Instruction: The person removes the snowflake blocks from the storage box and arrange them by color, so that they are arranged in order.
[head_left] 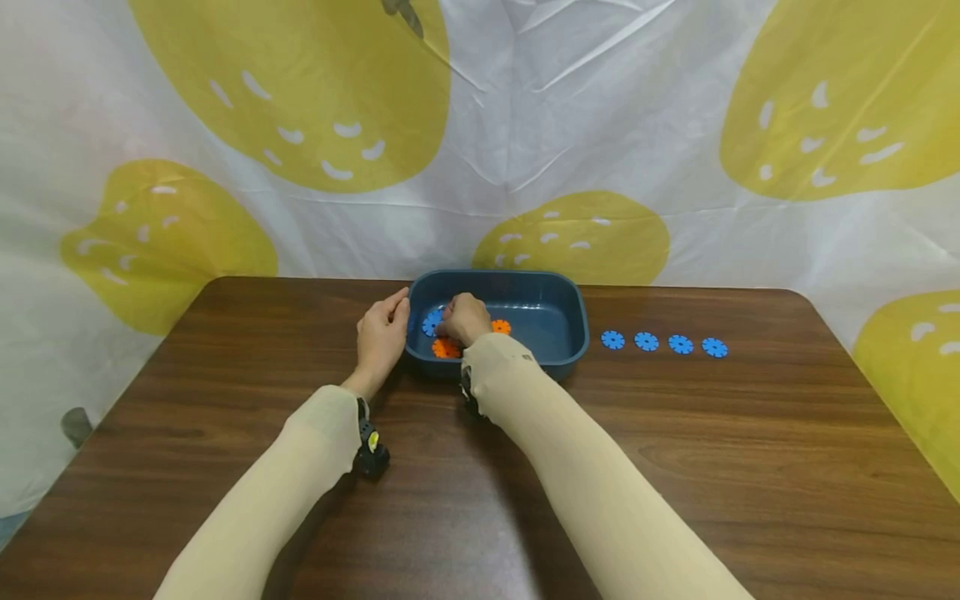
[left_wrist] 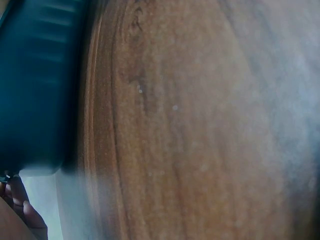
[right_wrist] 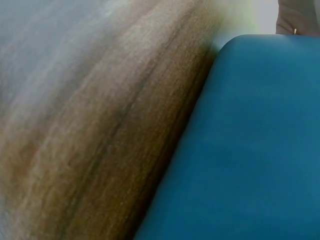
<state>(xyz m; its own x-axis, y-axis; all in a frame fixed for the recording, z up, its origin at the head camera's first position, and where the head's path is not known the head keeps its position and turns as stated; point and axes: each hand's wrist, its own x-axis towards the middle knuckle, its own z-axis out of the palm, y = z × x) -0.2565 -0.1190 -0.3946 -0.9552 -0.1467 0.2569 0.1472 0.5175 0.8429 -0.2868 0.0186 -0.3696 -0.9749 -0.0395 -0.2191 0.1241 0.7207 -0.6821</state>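
A dark blue plastic basin [head_left: 536,360] stands at the back of the table. My left hand [head_left: 382,333] holds its left rim, thumb and fingers bent at the edge; in the left wrist view the fingers [left_wrist: 32,215] meet the basin's corner. My right hand [head_left: 467,318] reaches down inside the basin with bent fingers, among notched plastic snowflake discs. A blue disc [head_left: 432,322] lies left of it, an orange disc [head_left: 446,348] under its fingertips, another orange disc [head_left: 501,327] to its right. I cannot tell whether the fingertips pinch a disc.
Several blue snowflake discs lie in a row on the wooden table [head_left: 675,458] right of the basin, the nearest blue disc [head_left: 612,339] close to its wall. A white cloth [head_left: 510,108] with yellow fruit shapes hangs behind the table's back edge.
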